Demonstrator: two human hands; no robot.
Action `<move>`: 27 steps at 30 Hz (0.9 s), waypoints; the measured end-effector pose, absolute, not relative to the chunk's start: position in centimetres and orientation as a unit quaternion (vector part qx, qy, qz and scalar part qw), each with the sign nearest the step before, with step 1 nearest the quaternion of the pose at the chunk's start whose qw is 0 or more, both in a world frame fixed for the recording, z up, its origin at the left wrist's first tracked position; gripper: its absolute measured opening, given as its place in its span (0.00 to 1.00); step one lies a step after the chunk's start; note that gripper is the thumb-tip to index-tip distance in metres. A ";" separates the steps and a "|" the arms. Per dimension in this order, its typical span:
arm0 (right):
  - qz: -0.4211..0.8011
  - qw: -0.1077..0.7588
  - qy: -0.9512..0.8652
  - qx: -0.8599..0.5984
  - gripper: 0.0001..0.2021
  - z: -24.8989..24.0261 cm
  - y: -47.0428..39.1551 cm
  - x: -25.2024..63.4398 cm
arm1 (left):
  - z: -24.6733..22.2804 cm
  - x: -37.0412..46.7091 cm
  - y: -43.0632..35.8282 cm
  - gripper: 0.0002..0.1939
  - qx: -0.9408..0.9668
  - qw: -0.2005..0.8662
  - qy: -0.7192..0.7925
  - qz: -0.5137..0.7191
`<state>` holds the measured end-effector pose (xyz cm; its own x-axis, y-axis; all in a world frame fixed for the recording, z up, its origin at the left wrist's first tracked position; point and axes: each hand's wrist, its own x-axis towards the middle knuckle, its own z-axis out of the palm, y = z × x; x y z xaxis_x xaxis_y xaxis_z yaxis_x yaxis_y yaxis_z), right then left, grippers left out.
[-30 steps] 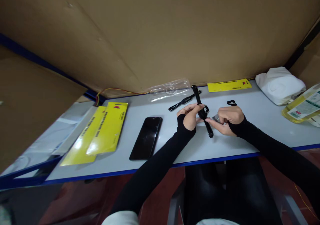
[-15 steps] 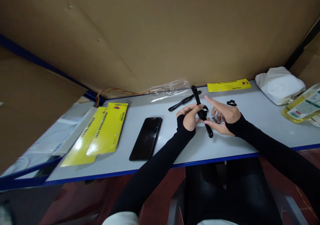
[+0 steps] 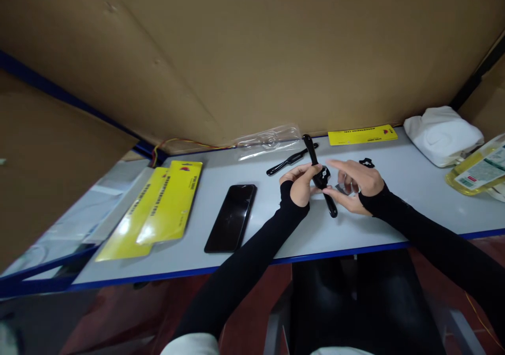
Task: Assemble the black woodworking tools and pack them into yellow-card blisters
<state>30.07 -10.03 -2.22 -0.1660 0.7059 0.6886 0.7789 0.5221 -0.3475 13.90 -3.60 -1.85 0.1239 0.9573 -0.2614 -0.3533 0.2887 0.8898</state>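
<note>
The left hand (image 3: 300,182) pinches the black tool (image 3: 320,182) upright-tilted just above the tabletop (image 3: 276,223), while the half-open right hand (image 3: 357,184), fingers spread, touches its middle fitting; that loose fitting could slip and drop.

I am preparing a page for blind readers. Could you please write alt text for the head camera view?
A person's left hand holds a long black tool above a white table, and the right hand touches its middle. A black phone and yellow cards lie to the left.
</note>
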 end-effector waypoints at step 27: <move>-0.019 0.424 -0.768 -0.479 0.13 -2.8 -10.0 30.0 | -1.7 14.2 -4.0 0.19 0.338 0.669 0.449 0.486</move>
<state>30.03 -10.01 -2.79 -0.1813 0.7203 0.6696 0.7531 0.5396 -0.3765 14.22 -4.01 -1.68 0.1247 0.9542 -0.2718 -0.3475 0.2986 0.8889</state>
